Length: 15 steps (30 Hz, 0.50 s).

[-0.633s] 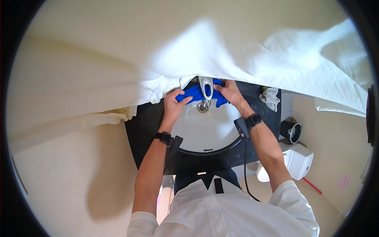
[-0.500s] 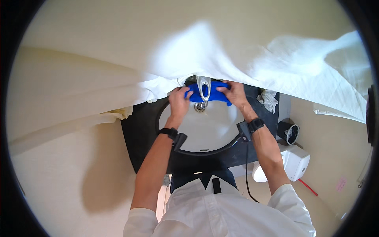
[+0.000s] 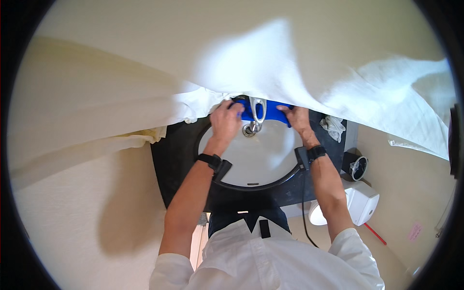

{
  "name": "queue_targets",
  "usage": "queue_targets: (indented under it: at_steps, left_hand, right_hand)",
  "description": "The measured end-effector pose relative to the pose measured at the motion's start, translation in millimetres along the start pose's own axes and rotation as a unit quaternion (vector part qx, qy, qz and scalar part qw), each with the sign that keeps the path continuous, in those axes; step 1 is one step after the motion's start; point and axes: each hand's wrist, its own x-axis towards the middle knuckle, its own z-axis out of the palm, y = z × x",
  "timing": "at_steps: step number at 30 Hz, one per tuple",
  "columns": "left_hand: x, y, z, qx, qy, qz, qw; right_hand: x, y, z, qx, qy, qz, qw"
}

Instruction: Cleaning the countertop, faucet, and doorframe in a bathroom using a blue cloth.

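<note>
A blue cloth point(image 3: 276, 113) stretches behind and around the silver faucet point(image 3: 259, 110) at the far rim of the white sink basin point(image 3: 256, 159). My left hand point(image 3: 225, 123) is closed on the cloth's left end, fingers curled over it. At the other end, my right hand point(image 3: 298, 119) grips the cloth with the thumb on top; its other fingers are partly out of sight. The cloth's far edge is hidden under a white curtain-like sheet point(image 3: 251, 67).
Black countertop point(image 3: 174, 159) surrounds the basin. A crumpled clear plastic bag point(image 3: 333, 127) lies at its right end. Lower right are a black bin point(image 3: 357, 166), a white toilet point(image 3: 360, 200) and a red stick point(image 3: 375, 234). A black cable point(image 3: 303, 212) hangs by my right forearm.
My left hand has turned further over the cloth, its fingers now more curled. The cloth looks flatter on the right. The whole view has shifted slightly.
</note>
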Motion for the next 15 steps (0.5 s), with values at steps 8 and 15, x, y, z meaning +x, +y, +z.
queue_targets:
  at_steps: [8, 15]
  left_hand:
    - [-9.5, -45.9, -18.6, 0.091, -0.032, 0.026, 0.995]
    - [3.1, -12.8, -3.9, 0.001, -0.059, 0.017, 0.998]
  right_hand:
    - [-2.5, -22.3, 27.4, -0.160, -0.072, -0.029, 0.984]
    - [-12.2, 7.0, 5.5, -0.204, -0.003, -0.064, 0.977]
